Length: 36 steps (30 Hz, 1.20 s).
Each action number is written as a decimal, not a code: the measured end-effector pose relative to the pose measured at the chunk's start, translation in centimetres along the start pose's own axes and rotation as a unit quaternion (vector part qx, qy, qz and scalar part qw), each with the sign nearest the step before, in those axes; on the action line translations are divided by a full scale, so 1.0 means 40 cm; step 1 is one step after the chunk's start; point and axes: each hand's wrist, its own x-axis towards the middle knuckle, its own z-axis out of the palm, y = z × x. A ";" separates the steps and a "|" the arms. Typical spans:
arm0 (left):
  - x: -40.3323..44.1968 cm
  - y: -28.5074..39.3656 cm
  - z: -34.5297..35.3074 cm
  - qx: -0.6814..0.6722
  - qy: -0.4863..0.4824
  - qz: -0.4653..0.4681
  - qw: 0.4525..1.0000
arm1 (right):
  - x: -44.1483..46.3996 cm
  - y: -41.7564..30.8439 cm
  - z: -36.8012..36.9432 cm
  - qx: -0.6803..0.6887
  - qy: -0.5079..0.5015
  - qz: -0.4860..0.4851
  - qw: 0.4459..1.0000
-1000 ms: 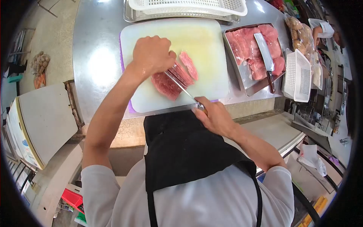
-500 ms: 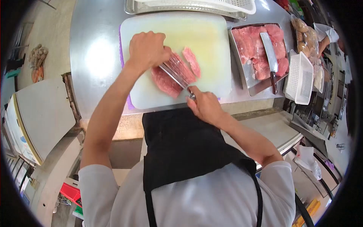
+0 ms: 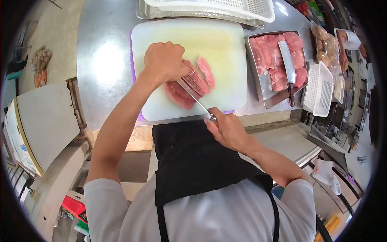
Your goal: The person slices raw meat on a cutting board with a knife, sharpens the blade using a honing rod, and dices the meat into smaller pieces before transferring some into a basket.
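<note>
On the white cutting board (image 3: 225, 48) lies a piece of raw red meat (image 3: 180, 97), partly cut into slices. My left hand (image 3: 166, 62) is closed, its curled fingers pressing down on the far end of the meat; the fingertips are hidden. With my right hand (image 3: 229, 129) I grip a knife (image 3: 197, 101) by its handle near the board's front edge. Its blade runs diagonally across the meat, the tip end hidden beside my left hand. One loose strip of meat (image 3: 206, 72) rests just right of the larger piece.
A metal tray (image 3: 260, 86) of raw meat stands to the right, with a cleaver (image 3: 287, 64) lying across it. Beside it is a white basket (image 3: 318, 90); bagged round items (image 3: 322, 40) lie behind. Another white basket (image 3: 217, 6) sits beyond the board. A person's arm (image 3: 342, 48) shows far right.
My right hand has drawn back toward my body, pulling the knife with it along the meat. My left hand stays on the meat. The whole view has shifted slightly.
</note>
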 end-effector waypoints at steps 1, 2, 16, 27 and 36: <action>0.009 -0.014 0.016 0.003 0.010 -0.002 1.000 | 0.018 0.002 0.007 -0.008 -0.004 0.002 1.000; 0.014 -0.024 0.028 0.006 0.020 -0.003 1.000 | 0.034 0.008 0.016 -0.015 -0.007 0.006 1.000; -0.069 0.024 -0.026 0.030 0.045 0.019 0.998 | -0.056 -0.006 0.002 0.043 -0.001 0.014 0.999; 0.005 -0.046 0.031 0.010 0.033 -0.010 0.999 | 0.063 0.047 0.073 -0.012 0.036 -0.038 0.999; -0.004 -0.050 -0.006 0.036 0.082 0.019 0.996 | 0.016 0.012 0.008 0.028 0.016 -0.029 0.999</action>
